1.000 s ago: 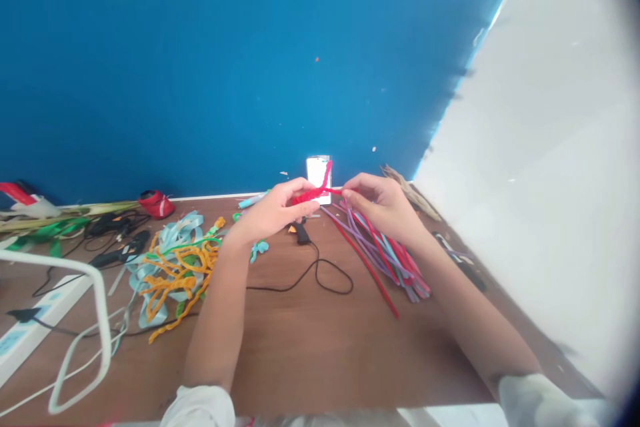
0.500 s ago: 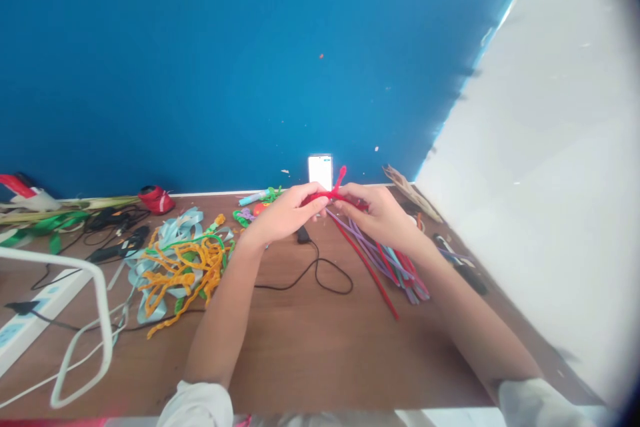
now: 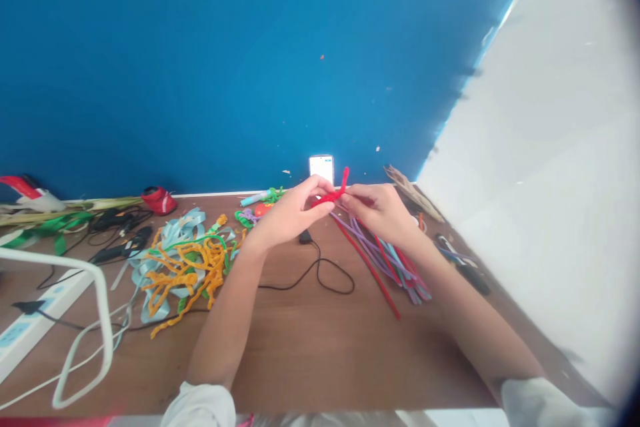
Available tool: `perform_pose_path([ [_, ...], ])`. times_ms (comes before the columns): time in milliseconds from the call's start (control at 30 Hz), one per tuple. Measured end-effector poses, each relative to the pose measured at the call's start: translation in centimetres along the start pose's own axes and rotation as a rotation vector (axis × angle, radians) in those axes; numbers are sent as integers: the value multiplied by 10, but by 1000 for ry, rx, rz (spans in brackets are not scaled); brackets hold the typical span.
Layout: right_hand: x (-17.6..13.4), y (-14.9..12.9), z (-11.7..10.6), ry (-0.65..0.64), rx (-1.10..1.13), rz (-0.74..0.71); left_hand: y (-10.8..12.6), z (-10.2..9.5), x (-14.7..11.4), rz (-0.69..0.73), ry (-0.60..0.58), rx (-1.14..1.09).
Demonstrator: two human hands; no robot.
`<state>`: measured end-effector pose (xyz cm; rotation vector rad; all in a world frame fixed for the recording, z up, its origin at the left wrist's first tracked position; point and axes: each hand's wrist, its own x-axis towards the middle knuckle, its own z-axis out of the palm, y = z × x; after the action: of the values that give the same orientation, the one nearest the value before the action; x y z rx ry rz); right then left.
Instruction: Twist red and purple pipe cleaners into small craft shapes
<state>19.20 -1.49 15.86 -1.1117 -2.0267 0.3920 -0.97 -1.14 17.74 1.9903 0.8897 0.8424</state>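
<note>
Between my hands, above the back of the table, is a red pipe cleaner [image 3: 345, 180] bent into a shape, one end sticking up. My left hand [image 3: 295, 210] pinches its left part between thumb and fingers. The fingertips of my right hand [image 3: 377, 210] close on it at the right, near the upright end. How the red piece is twisted inside my fingers is partly hidden. Below my right hand lies a bundle of purple, red and pale blue pipe cleaners [image 3: 395, 267], with one red pipe cleaner [image 3: 375, 273] apart from it.
A lit phone [image 3: 321, 167] leans on the blue wall behind my hands. To the left are orange pipe-cleaner pieces [image 3: 193, 270] on light blue ribbon [image 3: 150, 280], a glue gun [image 3: 123, 247] and a white power strip [image 3: 45, 310]. A black cable [image 3: 320, 260] curls in the middle.
My right hand has shifted slightly right, its fingertips now pinching closer to the upright end. That end stands straighter. My left hand keeps its hold.
</note>
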Motion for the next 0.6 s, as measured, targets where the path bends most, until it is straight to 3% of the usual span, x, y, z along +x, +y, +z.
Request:
perform_pose_path([
  [333, 1, -3, -2, -123, 128, -3, -3, 1, 2, -1, -78, -3],
  [600, 0, -1, 2, -153, 56, -7, -12, 3, 3, -32, -133, 75],
])
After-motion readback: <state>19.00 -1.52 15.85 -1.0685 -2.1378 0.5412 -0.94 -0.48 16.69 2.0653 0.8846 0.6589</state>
